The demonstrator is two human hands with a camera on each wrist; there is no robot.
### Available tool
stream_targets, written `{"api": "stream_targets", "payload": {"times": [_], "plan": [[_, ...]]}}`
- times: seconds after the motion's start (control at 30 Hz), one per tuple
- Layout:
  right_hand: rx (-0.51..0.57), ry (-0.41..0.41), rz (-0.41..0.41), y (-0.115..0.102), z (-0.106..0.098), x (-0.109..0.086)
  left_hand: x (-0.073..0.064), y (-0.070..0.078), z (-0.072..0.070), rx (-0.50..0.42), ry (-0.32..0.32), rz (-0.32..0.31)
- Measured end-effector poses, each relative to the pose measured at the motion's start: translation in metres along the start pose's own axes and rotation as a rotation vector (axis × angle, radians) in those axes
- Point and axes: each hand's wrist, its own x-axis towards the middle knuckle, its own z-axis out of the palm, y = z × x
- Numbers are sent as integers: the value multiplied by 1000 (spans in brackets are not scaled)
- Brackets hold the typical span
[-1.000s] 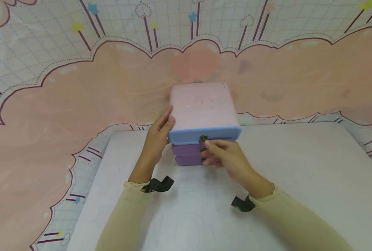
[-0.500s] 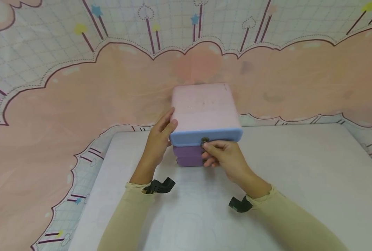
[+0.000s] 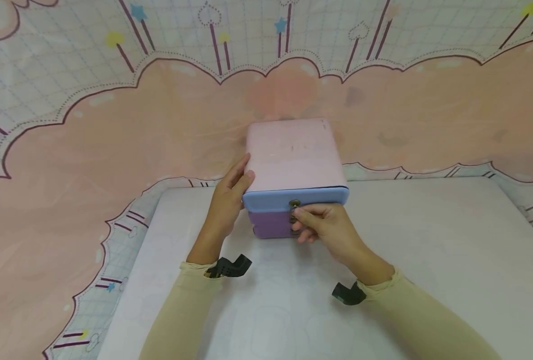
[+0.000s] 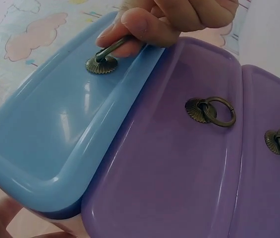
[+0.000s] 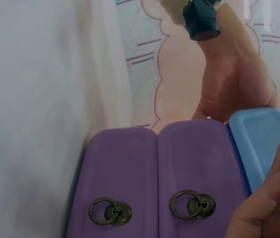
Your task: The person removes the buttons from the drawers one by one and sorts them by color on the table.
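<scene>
A small chest of drawers has a pink top (image 3: 293, 155), a blue drawer (image 4: 50, 124) uppermost and two purple drawers (image 4: 164, 148) below. Each front carries a bronze ring pull. My right hand (image 3: 327, 225) pinches the blue drawer's ring pull (image 4: 112, 48) between thumb and forefinger, its other fingers loosely curled. The blue front stands slightly forward, with a thin dark gap under the pink top. On the left, my left hand (image 3: 226, 202) rests against the chest's side, thumb near the upper edge. Both lower ring pulls hang free in the right wrist view.
The chest stands on a white table (image 3: 266, 310) near its back edge. Behind it rises a patterned cloth (image 3: 181, 115) with peach clouds, and it spreads along the table's left side too. A black wrist camera (image 3: 232, 266) juts from each sleeve.
The blue drawer has slid a little toward me, opening a gap under the pink top. My right hand has come down and forward slightly with the ring pull. The left hand stays put.
</scene>
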Motion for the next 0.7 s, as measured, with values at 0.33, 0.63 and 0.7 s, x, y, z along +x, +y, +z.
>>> {"api": "stream_targets", "payload": {"times": [0.33, 0.63, 0.7], "plan": [[-69, -27, 19, -1, -4, -8, 0, -2, -2, 56, -1, 28], [-82, -30, 41, 0, -5, -19, 0, -3, 0, 44, -4, 48], [-84, -34, 47, 0, -5, -21, 0, -3, 1, 51, 2, 42]]}}
